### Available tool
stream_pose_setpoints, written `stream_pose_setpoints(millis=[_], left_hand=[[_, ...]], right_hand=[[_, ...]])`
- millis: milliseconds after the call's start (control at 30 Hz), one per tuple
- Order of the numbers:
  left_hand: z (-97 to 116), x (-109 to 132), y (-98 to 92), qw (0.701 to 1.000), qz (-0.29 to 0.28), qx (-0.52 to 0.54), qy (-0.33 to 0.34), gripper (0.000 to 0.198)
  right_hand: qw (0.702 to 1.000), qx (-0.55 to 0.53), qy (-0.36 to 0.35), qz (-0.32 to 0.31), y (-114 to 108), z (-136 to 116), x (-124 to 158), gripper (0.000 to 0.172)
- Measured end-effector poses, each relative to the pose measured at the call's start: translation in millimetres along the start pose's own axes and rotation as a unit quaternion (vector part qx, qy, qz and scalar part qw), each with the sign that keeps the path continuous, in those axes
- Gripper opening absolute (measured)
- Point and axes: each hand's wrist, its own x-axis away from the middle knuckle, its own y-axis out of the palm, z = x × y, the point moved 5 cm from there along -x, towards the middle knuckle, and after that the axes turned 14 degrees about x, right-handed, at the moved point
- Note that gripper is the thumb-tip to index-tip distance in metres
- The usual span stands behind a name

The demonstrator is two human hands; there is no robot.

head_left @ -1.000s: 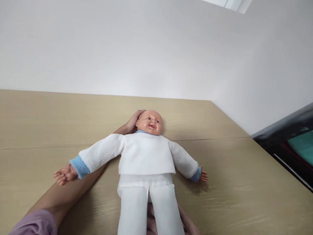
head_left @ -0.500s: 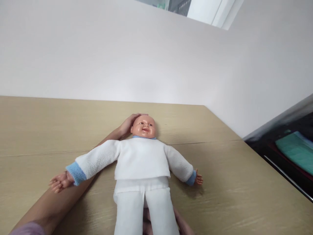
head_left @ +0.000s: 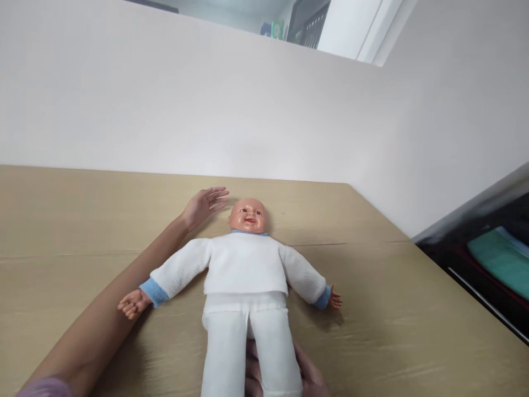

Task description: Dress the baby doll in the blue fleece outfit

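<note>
Left hand (head_left: 202, 205) uncurled, right hand (head_left: 311, 376) under doll's legs (head_left: 225, 353)

No text, label, brand, number or sign can be read; on the small green object (head_left: 277, 29) at the top centre, a pale mark is too small to make out.

The left hand (head_left: 202, 205) is no longer cupped against the head (head_left: 248, 215) of the doll (head_left: 247, 264); it now lies open just to the left, fingers spread and apart from it. The doll's left-side sleeve (head_left: 179, 275) reaches less far out, so the small plastic hand (head_left: 134, 303) at its end sits closer to the body. At the far top, more of the opening (head_left: 347, 25) in the wall comes into view, including a green item (head_left: 277, 30) and a blue one (head_left: 265, 28).
</note>
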Motion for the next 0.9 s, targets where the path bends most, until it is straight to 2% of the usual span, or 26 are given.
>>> stream_pose_setpoints(millis=[200, 367, 500, 733, 833, 900], left_hand=[[0, 20, -17.1, 0.996, 0.047, 0.070, 0.019, 0.036], [8, 49, -24.7, 0.990, 0.074, 0.108, 0.047, 0.034], [4, 73, -23.2, 0.989, 0.084, 0.110, 0.053, 0.034], [-1, 111, -8.9, 0.994, 0.094, 0.031, 0.050, 0.032], [4, 132, -5.5, 0.993, 0.102, -0.041, 0.043, 0.031], [11, 149, -4.5, 0.987, 0.116, -0.102, 0.042, 0.027]], right_hand=[[0.999, 0.036, 0.020, -0.021, -6, 2, 4, 0.069], [0.999, 0.033, -0.002, -0.005, 6, -1, 10, 0.069], [0.998, 0.051, -0.029, 0.002, 12, -2, 14, 0.063], [0.989, 0.122, -0.083, 0.031, 8, 2, 16, 0.062], [0.983, 0.124, -0.110, 0.076, -8, 5, 27, 0.066], [0.977, 0.109, -0.131, 0.130, -26, 6, 39, 0.063]])
